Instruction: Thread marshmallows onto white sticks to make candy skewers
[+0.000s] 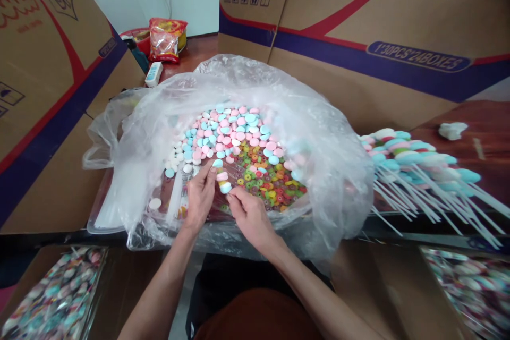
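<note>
Candy stick (pixel 223 176) sits in two narrow grips over an open plastic bag (pixel 239 71), left hand (pixel 201 191) pinching its upper end, right hand (pixel 251 213) its lower, probably steadying it. Loose sweets (pixel 241 121) and gummy rings (pixel 274 178) lie within easy reach; lollipops (pixel 410 158) rest aside on the worktop (pixel 490 125).

Our bare left forearm (pixel 165 276) and right forearm (pixel 316 287) slant forward and inward. Our left hand (pixel 201 193) points away from us, thumb and fingertips pinched; beside it, slightly lower, our right hand (pixel 252 216) pinches with curled fingers.
</note>
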Tool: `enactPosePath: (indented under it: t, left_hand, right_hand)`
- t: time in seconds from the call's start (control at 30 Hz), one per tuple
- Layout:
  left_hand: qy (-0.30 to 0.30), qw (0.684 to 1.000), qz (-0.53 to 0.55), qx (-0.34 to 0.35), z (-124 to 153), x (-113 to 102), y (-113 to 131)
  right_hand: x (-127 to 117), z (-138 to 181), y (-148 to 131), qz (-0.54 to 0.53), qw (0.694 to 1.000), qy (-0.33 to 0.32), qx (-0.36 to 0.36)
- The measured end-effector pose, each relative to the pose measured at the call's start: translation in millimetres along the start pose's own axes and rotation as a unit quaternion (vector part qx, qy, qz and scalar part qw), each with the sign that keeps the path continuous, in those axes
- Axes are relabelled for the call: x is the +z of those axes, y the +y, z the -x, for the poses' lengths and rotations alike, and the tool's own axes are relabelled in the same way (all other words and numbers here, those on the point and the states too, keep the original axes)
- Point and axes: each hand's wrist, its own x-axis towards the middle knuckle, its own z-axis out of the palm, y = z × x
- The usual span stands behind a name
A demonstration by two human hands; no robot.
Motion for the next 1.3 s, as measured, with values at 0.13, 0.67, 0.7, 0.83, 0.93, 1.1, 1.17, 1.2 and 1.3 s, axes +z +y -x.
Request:
enactPosePath:
  t: [0.13,0.67,0.7,0.83,0.93,1.1,1.17,1.2,1.3]
  left_hand:
    - [-0.027,0.997,0.066,-0.034,-1,-2,0]
    - [-0.035,0.996,0.084,-0.019,-2,0,-4]
    - [-0.03,0.997,0.07,-0.016,-2,0,-4]
    - [-0.012,1.0,0.014,-0.005,-1,0,-6]
    - [-0.005,1.0,-0.019,-0.001,-1,0,-8]
    - [-0.006,0.997,-0.08,-0.002,0,-1,-4]
    - [-0.013,0.996,-0.092,0.001,1,-1,-2]
    - [-0.018,0.995,-0.094,0.003,2,-1,-1]
    - [-0.024,0.995,-0.099,0.004,2,-2,-2]
  right_hand:
    - [-10,-4,-1,-0.02,0.999,-0.04,0.009]
    - [-10,-2,3,-0.027,0.999,-0.028,0.019]
    - [-7,-2,2,-0.023,0.999,-0.022,0.013]
    - [3,-1,0,-0.007,1.0,0.003,0.0]
    - [6,-1,-1,-0.004,1.0,0.007,0.002]
    - [5,-2,0,-0.032,0.999,-0.01,0.018]
    - [4,-3,-1,-0.036,0.999,-0.005,0.023]
    - [4,-3,-1,-0.035,0.999,-0.001,0.024]
    - [5,-3,-3,-0.021,0.999,0.016,0.028]
